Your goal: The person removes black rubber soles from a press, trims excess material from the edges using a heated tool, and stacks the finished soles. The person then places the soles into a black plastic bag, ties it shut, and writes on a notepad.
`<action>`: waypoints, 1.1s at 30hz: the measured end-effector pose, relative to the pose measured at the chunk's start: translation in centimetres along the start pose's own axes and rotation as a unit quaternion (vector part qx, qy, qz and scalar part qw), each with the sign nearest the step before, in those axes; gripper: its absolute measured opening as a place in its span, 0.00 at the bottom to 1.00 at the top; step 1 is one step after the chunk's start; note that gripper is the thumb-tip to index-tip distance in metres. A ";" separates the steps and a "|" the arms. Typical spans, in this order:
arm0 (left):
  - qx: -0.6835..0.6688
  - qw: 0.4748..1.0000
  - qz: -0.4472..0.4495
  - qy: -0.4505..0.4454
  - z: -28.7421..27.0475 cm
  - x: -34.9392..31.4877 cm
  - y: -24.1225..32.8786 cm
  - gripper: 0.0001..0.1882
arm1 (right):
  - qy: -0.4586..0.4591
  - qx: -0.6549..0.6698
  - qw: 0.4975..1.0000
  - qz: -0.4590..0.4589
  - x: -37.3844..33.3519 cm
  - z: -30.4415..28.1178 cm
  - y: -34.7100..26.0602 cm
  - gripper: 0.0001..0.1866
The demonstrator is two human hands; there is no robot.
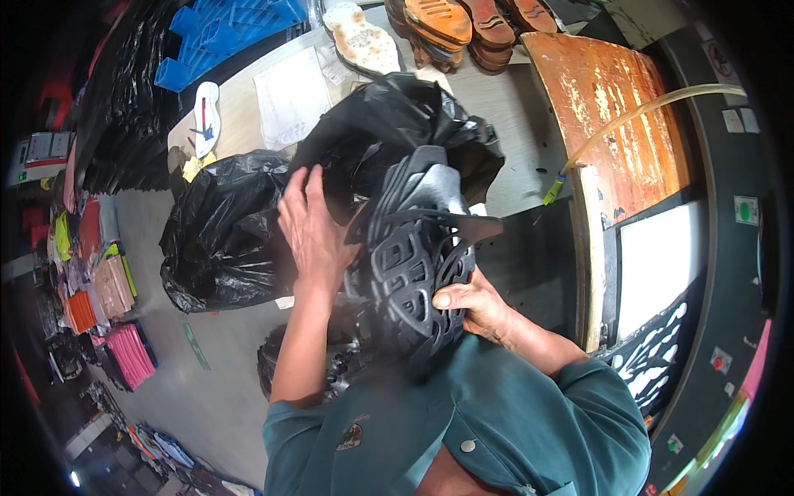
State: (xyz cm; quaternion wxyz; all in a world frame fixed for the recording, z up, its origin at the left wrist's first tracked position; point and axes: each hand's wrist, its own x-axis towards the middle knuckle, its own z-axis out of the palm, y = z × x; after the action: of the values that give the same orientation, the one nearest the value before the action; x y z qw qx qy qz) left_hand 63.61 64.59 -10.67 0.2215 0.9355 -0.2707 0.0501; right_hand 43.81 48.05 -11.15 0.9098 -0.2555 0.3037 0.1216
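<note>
A bundle of black moulded shoe soles (405, 273), with ridged edges and oval cut-outs in the sidewalls, leans upright against my chest. My right hand (475, 304) grips its lower right side, thumb across the front. At the upper left of the bundle, my left hand (313, 225) has its fingers spread along the edge of a black plastic bag (356, 132). Its thumb side is close to the soles; whether it touches them I cannot tell. The bag gapes behind the soles, and its inside is mostly dark.
Another black bag part (223, 231) bulges at the left. On the grey table (240, 107) lie paper sheets (294, 95), a white sole-shaped piece (207, 120) and several orange-brown soles (442, 21). A worn orange board (612, 116) and a yellowish hose (637, 112) stand at the right.
</note>
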 end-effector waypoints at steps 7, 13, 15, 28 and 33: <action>0.160 0.968 -0.030 0.192 2.2 2.0 -4.7 0.57 | -0.162 -0.124 0.979 -0.021 0.7 4.3 -2.6 0.39; -0.166 0.970 -0.173 0.044 2.6 1.9 -8.4 0.16 | -0.097 -0.061 0.992 0.062 2.7 4.2 -1.7 0.30; -0.230 0.949 -0.206 0.064 2.4 1.6 -8.4 0.12 | -0.078 0.005 0.994 0.071 3.1 3.4 -1.1 0.30; -0.323 0.937 -0.134 0.012 1.0 6.7 -2.8 0.20 | -0.089 -0.112 0.982 0.127 3.0 4.9 -1.3 0.25; -0.333 0.933 -0.116 0.074 -0.5 6.0 -3.3 0.22 | -0.025 -0.047 0.986 0.160 4.0 4.5 -1.1 0.20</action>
State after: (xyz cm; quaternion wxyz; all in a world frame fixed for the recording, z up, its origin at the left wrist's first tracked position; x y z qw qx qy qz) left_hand 70.45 64.41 -10.20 0.5439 0.8267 -0.1442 -0.0002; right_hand 49.57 49.85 -10.08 0.8728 -0.2430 0.3121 0.2859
